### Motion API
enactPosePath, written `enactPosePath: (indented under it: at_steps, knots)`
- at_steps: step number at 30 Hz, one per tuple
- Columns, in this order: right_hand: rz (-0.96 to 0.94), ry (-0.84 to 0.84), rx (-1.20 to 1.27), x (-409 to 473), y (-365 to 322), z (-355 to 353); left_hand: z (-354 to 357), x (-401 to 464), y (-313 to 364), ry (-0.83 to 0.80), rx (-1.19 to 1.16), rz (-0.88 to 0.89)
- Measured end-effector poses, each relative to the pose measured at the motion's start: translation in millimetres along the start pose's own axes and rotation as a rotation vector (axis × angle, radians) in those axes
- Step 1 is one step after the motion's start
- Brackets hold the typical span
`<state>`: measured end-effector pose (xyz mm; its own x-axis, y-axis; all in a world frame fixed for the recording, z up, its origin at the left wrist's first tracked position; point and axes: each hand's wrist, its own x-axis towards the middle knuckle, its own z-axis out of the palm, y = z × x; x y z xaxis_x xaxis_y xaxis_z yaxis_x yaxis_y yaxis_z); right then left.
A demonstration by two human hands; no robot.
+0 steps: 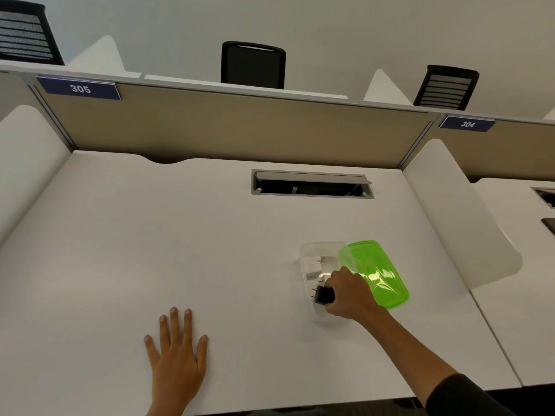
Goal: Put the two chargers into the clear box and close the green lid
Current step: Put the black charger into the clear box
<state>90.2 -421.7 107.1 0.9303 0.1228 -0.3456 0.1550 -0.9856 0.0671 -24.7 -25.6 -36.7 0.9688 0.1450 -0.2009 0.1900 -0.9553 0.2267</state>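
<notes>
White desk (150,235) fills a study cubicle, with a tan partition behind it, a cable hatch (312,184) set into the top, and dark chairs showing over the divider. Toward the right of the desk sits the clear box (309,250), its long axis running roughly from the near edge away toward the partition, and the green lid (381,274) lies tilted against its right side, overlapping the box's right rim and parallel to it. A white charger (310,267) already lies in the far half of the box, its prongs pointing right. The right hand (351,295) grips the black charger (324,295) by its body, fingers wrapped round the back, and holds it over the near half of the box; its two prongs point left, so its long axis lies across the box rather than along it. The left hand (177,352) rests flat and spread on the desk, holding nothing, well apart from the box. The step in hand looks like setting down the second charger. To do it well, I judge the hand should lower the charger until it rests on the floor of the box before letting go, keeping it clear of the white one and lying low enough that nothing stands above the rim. Steadying the light box with the free hand would likely help when the lid is swung over and pressed shut.
</notes>
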Motion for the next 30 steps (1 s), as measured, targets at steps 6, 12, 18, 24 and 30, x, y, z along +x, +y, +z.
enactPosePath:
  at_steps: [6, 12, 18, 24, 30]
  knots:
    - [-0.028, -0.080, -0.013, 6.3, -10.8, -4.5, -3.6, -0.8, 2.3, -0.005, -0.010, -0.009]
    - [-0.025, -0.089, -0.040, 8.3, -13.8, -3.7, -5.0, -1.1, 2.5, 0.000, -0.023, -0.017]
    - [-0.049, -0.113, -0.070, 8.4, -15.3, -1.8, -3.7, -0.5, 1.6, 0.014, -0.027, -0.016]
    - [-0.027, -0.109, -0.035, 9.1, -16.3, -0.1, -4.1, -2.2, 2.0, 0.025, -0.032, -0.021]
    - [0.094, -0.101, 0.136, 10.6, -5.8, -4.1, -11.5, 5.4, 11.4, -0.035, -0.100, -0.063]
